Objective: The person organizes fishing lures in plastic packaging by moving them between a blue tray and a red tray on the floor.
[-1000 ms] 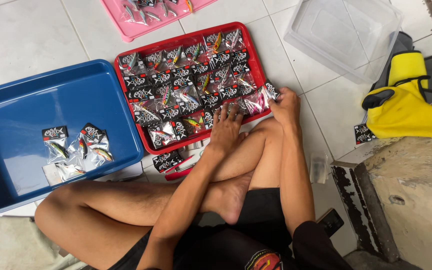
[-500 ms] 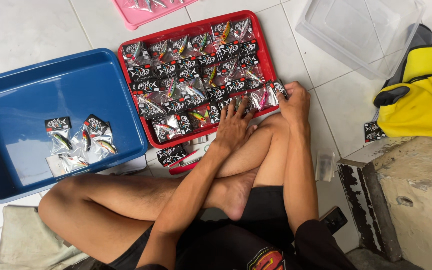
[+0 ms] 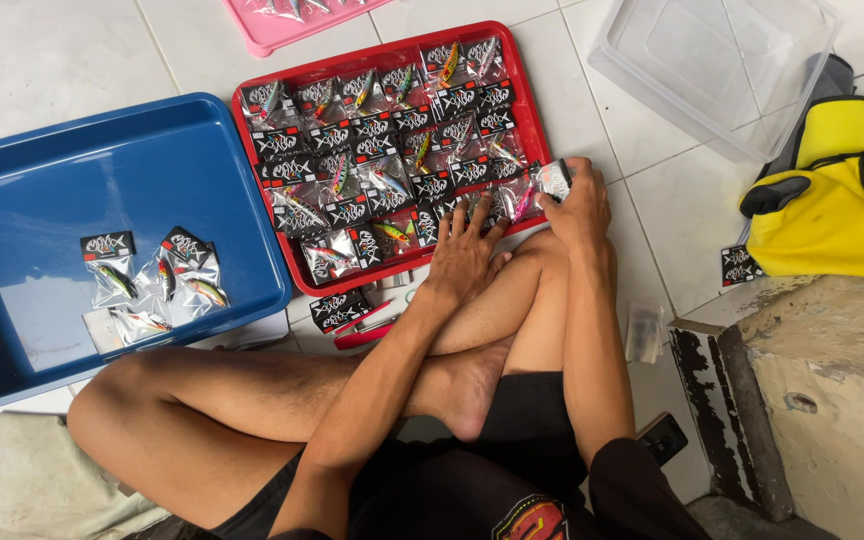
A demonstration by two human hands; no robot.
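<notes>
Since a moment ago, both hands sit much as before. Blue tub: few lure packets. Red tray: rows of packets; my left hand lies flat, fingers spread; my right hand clamps one packet at its edge.

3 trays: blue tray, red tray, pink tray; approx. 5 lure packets (in blue).
</notes>
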